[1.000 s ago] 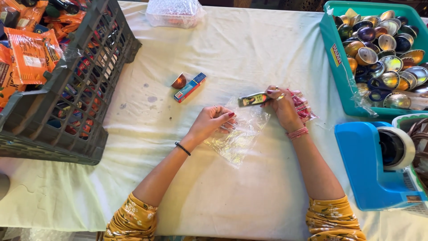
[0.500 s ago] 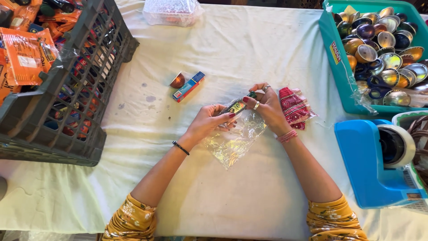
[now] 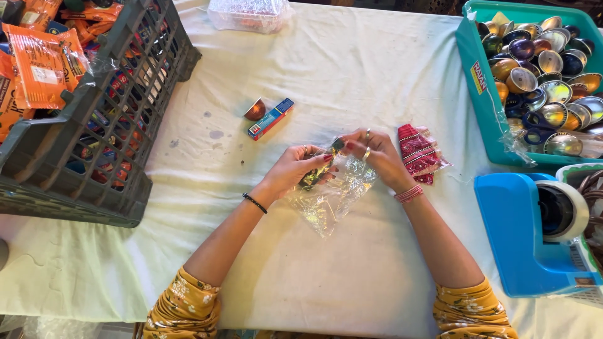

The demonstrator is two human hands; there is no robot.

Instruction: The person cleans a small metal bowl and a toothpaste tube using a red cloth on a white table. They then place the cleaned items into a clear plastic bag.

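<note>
The clear bag is thin, crinkly, glossy plastic film. At 9 o'clock of it, the grey crate is matt moulded plastic, holding shiny orange foil packets. The tablecloth is matt, creased white cloth with stains. At 2 o'clock, the teal tub is smooth plastic, filled with glossy metallic cups.

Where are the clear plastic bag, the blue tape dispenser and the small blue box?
clear plastic bag (image 3: pixel 326 204), head view, crinkled lower half
blue tape dispenser (image 3: pixel 515 232), head view, flat side of its body
small blue box (image 3: pixel 271 118), head view, middle of its top face
</note>
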